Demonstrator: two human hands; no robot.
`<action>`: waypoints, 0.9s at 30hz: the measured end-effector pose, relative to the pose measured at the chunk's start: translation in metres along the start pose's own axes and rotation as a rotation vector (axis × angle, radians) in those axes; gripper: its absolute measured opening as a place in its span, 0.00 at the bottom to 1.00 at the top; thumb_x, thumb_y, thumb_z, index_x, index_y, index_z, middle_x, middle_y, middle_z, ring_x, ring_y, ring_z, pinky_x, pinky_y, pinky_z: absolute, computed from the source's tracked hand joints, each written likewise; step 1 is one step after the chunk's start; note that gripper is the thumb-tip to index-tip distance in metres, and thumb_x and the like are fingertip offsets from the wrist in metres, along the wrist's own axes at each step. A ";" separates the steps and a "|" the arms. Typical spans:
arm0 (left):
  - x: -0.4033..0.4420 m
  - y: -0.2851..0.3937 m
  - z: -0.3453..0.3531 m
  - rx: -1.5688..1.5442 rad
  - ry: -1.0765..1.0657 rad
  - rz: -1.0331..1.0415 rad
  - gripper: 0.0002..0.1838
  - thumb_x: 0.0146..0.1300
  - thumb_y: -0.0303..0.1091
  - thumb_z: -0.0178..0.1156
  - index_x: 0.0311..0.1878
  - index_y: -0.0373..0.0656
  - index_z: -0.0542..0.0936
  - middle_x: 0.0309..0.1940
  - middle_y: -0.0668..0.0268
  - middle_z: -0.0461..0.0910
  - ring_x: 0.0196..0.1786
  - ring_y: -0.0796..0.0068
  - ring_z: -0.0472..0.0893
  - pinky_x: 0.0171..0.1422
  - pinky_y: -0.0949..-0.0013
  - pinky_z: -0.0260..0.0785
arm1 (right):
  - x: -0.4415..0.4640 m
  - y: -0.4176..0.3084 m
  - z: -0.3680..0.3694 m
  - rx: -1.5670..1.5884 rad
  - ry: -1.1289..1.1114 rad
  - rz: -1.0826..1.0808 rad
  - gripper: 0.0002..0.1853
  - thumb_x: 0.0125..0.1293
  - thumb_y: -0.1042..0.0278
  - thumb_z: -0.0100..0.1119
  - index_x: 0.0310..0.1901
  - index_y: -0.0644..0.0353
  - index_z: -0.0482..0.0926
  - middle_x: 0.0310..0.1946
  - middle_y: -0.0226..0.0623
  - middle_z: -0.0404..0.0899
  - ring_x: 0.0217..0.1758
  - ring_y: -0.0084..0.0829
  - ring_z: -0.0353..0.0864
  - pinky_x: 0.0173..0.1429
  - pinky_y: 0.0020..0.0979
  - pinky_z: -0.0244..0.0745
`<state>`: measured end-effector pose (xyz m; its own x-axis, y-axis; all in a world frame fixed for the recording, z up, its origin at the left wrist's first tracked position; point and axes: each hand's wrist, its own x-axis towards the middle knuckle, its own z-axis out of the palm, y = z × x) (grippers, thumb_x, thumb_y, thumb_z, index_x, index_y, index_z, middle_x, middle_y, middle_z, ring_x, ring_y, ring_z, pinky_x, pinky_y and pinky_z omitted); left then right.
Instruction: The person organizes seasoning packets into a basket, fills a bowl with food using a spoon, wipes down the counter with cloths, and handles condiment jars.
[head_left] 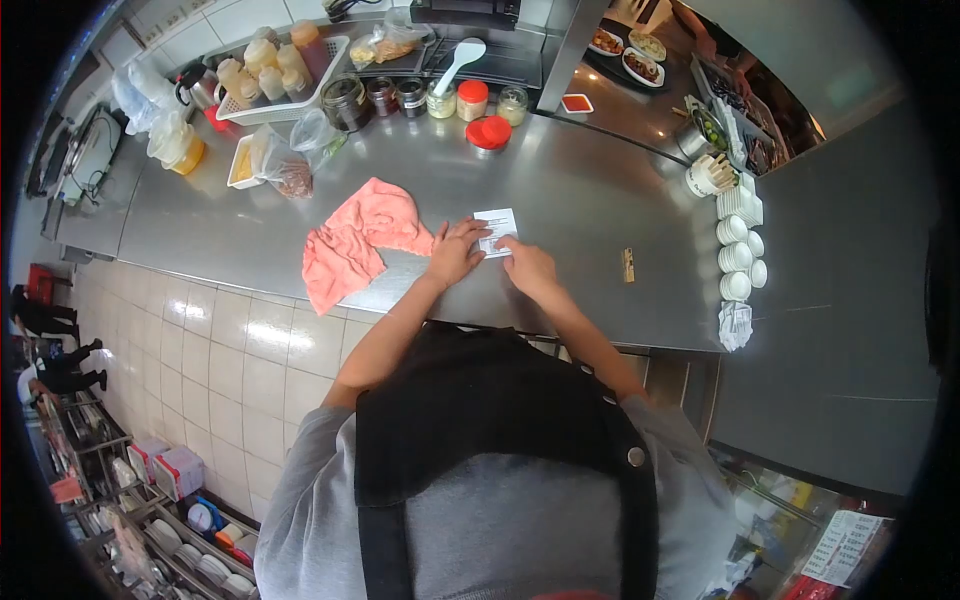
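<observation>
A small white printed paper slip (pixel 497 222) lies on the steel counter in front of me; its print is too small to read. My left hand (pixel 455 254) rests over its left side, fingers stretched out flat. At the slip's lower right edge, my right hand (pixel 528 266) has its fingers curled in and pinches the paper. A crumpled pink cloth (pixel 368 235) lies left of my left hand, close to its fingers. To the right of my right hand is a small wooden clip-like piece (pixel 628 265).
Along the back of the steel counter (pixel 420 165) stand several jars (pixel 411 97), a red-lidded container (pixel 488 133) and a white basket (pixel 330 75) of squeeze bottles. Stacked white cups (pixel 734 257) line the right side. Plates of food (pixel 643 68) show through the opening beyond.
</observation>
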<state>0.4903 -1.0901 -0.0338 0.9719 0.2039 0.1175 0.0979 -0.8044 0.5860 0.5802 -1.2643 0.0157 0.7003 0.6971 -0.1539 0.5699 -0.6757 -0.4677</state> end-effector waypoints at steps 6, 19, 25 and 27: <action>0.001 0.001 0.002 0.008 0.000 -0.014 0.27 0.59 0.36 0.69 0.64 0.60 0.77 0.69 0.77 0.71 0.78 0.70 0.62 0.81 0.41 0.46 | 0.003 -0.003 0.016 -0.102 0.009 -0.117 0.15 0.65 0.66 0.55 0.53 0.39 0.78 0.33 0.47 0.85 0.40 0.52 0.85 0.43 0.54 0.78; 0.001 0.000 0.002 0.004 -0.018 -0.027 0.28 0.59 0.35 0.69 0.64 0.59 0.77 0.69 0.77 0.71 0.78 0.70 0.62 0.81 0.40 0.46 | 0.007 -0.004 0.001 -0.128 0.045 -0.021 0.15 0.65 0.67 0.54 0.52 0.41 0.79 0.35 0.48 0.86 0.41 0.53 0.86 0.44 0.53 0.78; 0.001 0.001 0.005 0.012 -0.006 -0.026 0.28 0.59 0.35 0.69 0.64 0.59 0.77 0.70 0.78 0.70 0.78 0.69 0.61 0.81 0.40 0.46 | 0.016 0.000 0.024 -0.189 0.047 -0.132 0.17 0.65 0.68 0.55 0.55 0.41 0.77 0.35 0.47 0.86 0.41 0.51 0.86 0.44 0.53 0.79; 0.000 -0.002 0.002 0.026 -0.008 -0.029 0.28 0.59 0.35 0.69 0.64 0.59 0.77 0.70 0.78 0.70 0.78 0.69 0.61 0.81 0.40 0.46 | 0.014 0.019 0.002 -0.281 0.076 0.034 0.15 0.65 0.69 0.56 0.53 0.43 0.78 0.36 0.47 0.86 0.42 0.51 0.86 0.45 0.53 0.79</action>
<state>0.4906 -1.0903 -0.0367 0.9702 0.2229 0.0948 0.1312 -0.8124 0.5681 0.5998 -1.2664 0.0029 0.7451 0.6602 -0.0947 0.6349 -0.7456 -0.2025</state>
